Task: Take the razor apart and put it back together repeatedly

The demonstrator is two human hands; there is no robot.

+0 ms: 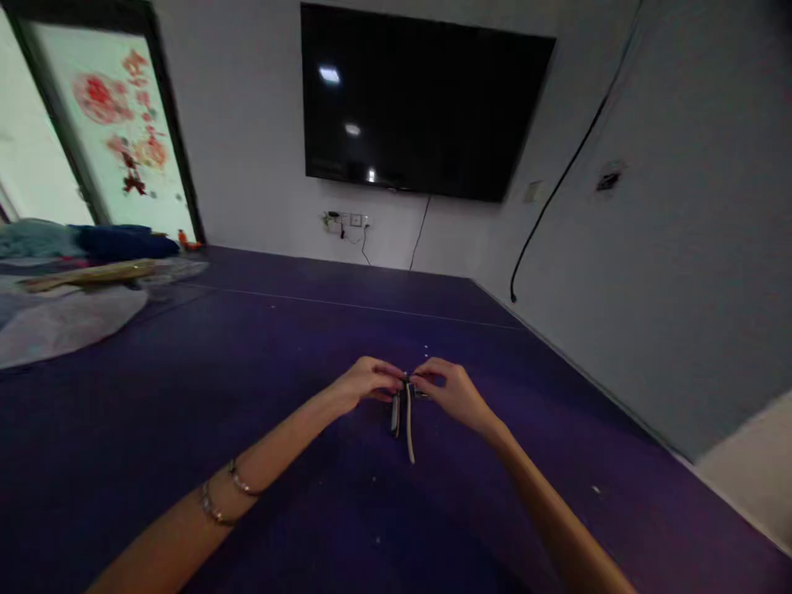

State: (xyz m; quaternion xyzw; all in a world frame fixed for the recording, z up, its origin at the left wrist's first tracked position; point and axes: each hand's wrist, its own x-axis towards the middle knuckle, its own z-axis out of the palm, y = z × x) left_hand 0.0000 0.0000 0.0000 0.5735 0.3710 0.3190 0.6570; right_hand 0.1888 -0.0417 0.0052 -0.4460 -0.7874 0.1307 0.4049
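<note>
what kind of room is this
Probably a meeting or activity room, not a workshop: a big dark screen hangs on the wall, and a wide purple table fills the floor. Both hands pinch a small strap over it.

The room is dim and the picture soft and grainy throughout; the brightest patch is the window (105, 124) far up and left of the hands, washed out to pale glare, while ceiling lamps show as small white glints on the dark screen (421, 103) above them. The purple table (186, 396) sinks to near black towards the lower edge, with a faint shadow under the forearms; the left hand (366, 381) and right hand (451, 389) are dull and slightly blurred, the thin strips (403, 417) they pinch barely resolved. Wall lines lean and bow outward at the edges.
</note>
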